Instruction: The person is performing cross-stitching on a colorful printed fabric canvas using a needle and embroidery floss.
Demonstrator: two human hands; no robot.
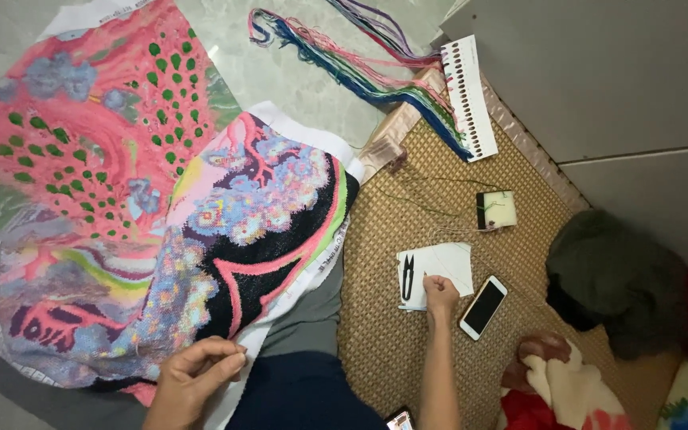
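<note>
Head view, looking down at a woven mat (439, 374) on the right and a pale floor on the left.

Left hand (197, 374), bottom centre-left of the frame: fingers curled in, thumb and fingertips (232, 358) pinched together on the lower edge of the canvas (201, 231). Closed grip on the cloth; whether a needle is also held is too small to tell.

Canvas: large cross-stitch piece, spread over the left half of the frame. Upper part is pink with green spots; the lower right part is black with blue, pink and green curves. Its right edge drapes over the person's knee and just reaches the mat.

Right hand (440, 293), lower centre: loose fist, fingers folded under, knuckles up. It rests on the lower edge of a white paper (447, 263). Contents of the fist cannot be seen.

On the paper, just left of the right hand: black snips (408, 277), lying upright in the frame, not touched.

Just right of the hand, on the mat: phone (483, 307), dark screen up, tilted.

Above the paper: small cream pad (497, 209) with thin green threads trailing left.

Upper centre: thread card (467, 97), white, with a row of holes; bundled floss (344, 60) in blue, pink, green and purple fans out to the upper left.

Right edge: dark bundle (615, 279); lower right, red and cream cloth (559, 394).
</note>
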